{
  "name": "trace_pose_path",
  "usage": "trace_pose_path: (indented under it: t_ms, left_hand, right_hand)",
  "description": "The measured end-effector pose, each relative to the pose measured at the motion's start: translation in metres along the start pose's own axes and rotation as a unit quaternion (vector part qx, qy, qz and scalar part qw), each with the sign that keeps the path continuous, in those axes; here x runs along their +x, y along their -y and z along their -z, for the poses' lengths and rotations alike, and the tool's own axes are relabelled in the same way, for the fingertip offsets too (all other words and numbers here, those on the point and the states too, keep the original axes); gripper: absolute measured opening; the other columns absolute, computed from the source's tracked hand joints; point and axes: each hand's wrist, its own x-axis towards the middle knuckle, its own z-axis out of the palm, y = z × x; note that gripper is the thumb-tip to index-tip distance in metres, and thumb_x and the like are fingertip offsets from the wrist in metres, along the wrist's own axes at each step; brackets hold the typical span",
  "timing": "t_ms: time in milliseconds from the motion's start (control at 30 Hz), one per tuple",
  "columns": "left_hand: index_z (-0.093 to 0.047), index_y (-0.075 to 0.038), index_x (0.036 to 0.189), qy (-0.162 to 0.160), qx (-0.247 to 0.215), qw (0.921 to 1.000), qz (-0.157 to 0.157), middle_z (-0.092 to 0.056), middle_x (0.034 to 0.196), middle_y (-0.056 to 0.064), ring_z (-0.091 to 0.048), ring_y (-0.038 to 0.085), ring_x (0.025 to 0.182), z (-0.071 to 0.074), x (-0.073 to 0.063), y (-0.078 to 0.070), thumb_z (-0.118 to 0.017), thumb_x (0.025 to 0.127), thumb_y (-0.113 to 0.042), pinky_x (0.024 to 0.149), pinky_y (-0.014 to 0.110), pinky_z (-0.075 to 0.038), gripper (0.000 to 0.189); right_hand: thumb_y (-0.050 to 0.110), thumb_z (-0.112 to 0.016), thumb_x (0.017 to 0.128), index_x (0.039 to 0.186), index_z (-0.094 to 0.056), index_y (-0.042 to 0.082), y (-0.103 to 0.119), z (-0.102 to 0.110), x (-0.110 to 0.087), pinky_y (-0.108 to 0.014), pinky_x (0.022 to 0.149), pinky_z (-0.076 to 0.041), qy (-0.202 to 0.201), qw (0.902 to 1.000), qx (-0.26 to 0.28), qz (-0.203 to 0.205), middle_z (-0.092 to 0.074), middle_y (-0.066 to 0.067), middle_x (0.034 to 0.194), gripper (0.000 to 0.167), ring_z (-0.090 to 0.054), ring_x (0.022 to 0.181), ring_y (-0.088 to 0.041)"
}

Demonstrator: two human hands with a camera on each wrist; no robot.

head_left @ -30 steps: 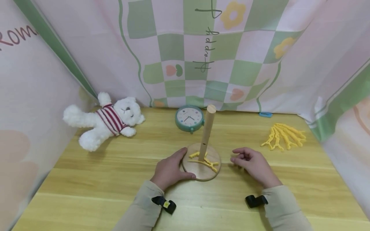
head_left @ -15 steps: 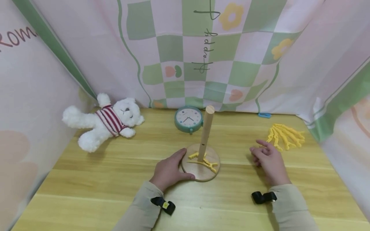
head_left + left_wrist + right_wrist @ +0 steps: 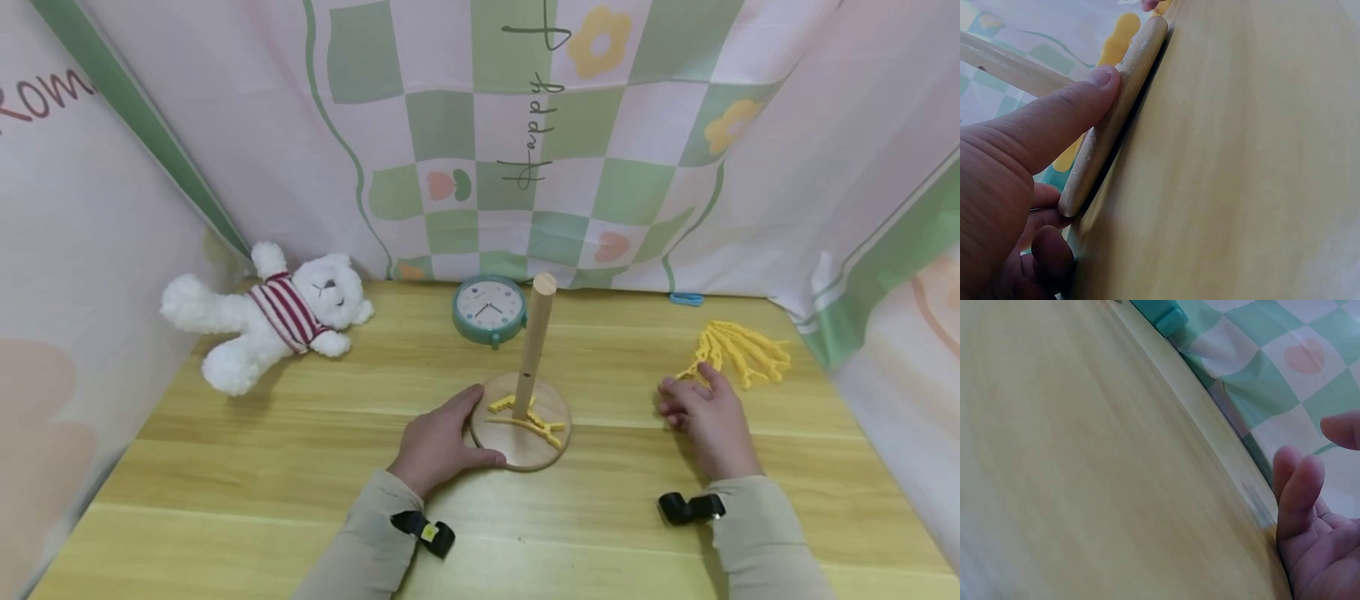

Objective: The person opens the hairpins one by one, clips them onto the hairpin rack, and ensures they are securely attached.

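Observation:
My left hand (image 3: 438, 446) holds the left rim of a wooden stand's round base (image 3: 528, 457). In the left wrist view the thumb (image 3: 1079, 103) lies on the edge and the other fingers bend around it. From the base an upright wooden post (image 3: 536, 346) rises, with a small hole in its side. A few thin yellow forked pieces (image 3: 543, 429) lie on the base around the post's foot. My right hand (image 3: 708, 421), fingers loosely bent with nothing seen between them, hovers by the near side of a fanned pile of yellow forked pieces (image 3: 750, 354); fingertips partly overlap the pile.
Behind the stand lies a round teal clock (image 3: 490, 310). A white plush bear (image 3: 285, 312) in a striped shirt lies at the back left. Near the curtain (image 3: 442, 125) at the back is a small blue clip-like thing (image 3: 686, 299).
My right hand has moved right, from beside the stand to the yellow pile. My left hand and the stand have stayed in place.

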Motion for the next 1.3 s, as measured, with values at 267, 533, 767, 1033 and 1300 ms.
trace_pose_path:
  t_ms: [267, 533, 767, 1033, 1300]
  left_hand:
    - [-0.037, -0.02, 0.157, 0.003, 0.0, 1.0, 0.001, -0.039, 0.159, -0.002, -0.045, 0.029, 0.139, 0.0005, -0.0004, -0.001, -0.083, 0.069, -0.065, 0.108, 0.055, -0.039, 0.109]
    - [-0.037, -0.021, 0.157, 0.001, 0.001, 1.0, 0.0, -0.039, 0.159, -0.002, -0.046, 0.029, 0.139, -0.0001, -0.0005, -0.0003, -0.082, 0.069, -0.066, 0.108, 0.054, -0.04, 0.109]
    - [-0.037, -0.021, 0.157, 0.001, 0.003, 1.0, -0.001, -0.039, 0.159, -0.002, -0.046, 0.028, 0.139, -0.0003, -0.0008, 0.0002, -0.082, 0.069, -0.066, 0.108, 0.054, -0.04, 0.108]
    - [-0.037, -0.02, 0.157, 0.0, 0.004, 1.0, -0.001, -0.039, 0.159, -0.001, -0.045, 0.028, 0.14, -0.0005, -0.0012, 0.0003, -0.081, 0.07, -0.066, 0.109, 0.052, -0.04, 0.108]
    - [-0.037, -0.021, 0.157, 0.001, 0.006, 1.0, 0.0, -0.039, 0.159, -0.002, -0.045, 0.027, 0.14, -0.0013, -0.0001, 0.0009, -0.081, 0.07, -0.067, 0.109, 0.052, -0.04, 0.108]
  right_hand:
    - [0.018, -0.065, 0.1, 0.153, 0.022, -0.003, -0.001, 0.0018, 0.002, -0.019, 0.061, -0.054, 0.011, 0.9997, 0.02, -0.002, -0.072, 0.007, 0.092, 0.104, -0.069, 0.074, -0.008]
    - [0.026, -0.063, 0.101, 0.155, 0.018, -0.002, -0.0023, 0.0042, 0.0017, -0.019, 0.068, -0.055, 0.019, 0.9997, -0.011, -0.011, -0.065, 0.009, 0.112, 0.101, -0.071, 0.086, -0.006]
    - [0.028, -0.064, 0.1, 0.157, 0.008, -0.005, -0.0016, 0.0039, 0.0006, -0.02, 0.07, -0.056, 0.023, 0.9994, -0.022, -0.012, -0.066, 0.01, 0.111, 0.097, -0.071, 0.091, -0.006]
    - [0.023, -0.061, 0.102, 0.146, -0.031, -0.018, 0.0001, -0.0004, 0.0018, -0.02, 0.062, -0.055, 0.026, 0.9966, -0.078, 0.002, -0.071, 0.006, 0.088, 0.068, -0.067, 0.074, -0.006]
    - [0.031, -0.063, 0.1, 0.14, -0.047, -0.008, 0.0022, -0.0028, 0.0014, -0.025, 0.053, -0.051, 0.026, 0.9778, -0.208, -0.003, -0.066, 0.008, 0.082, 0.058, -0.058, 0.064, -0.007]
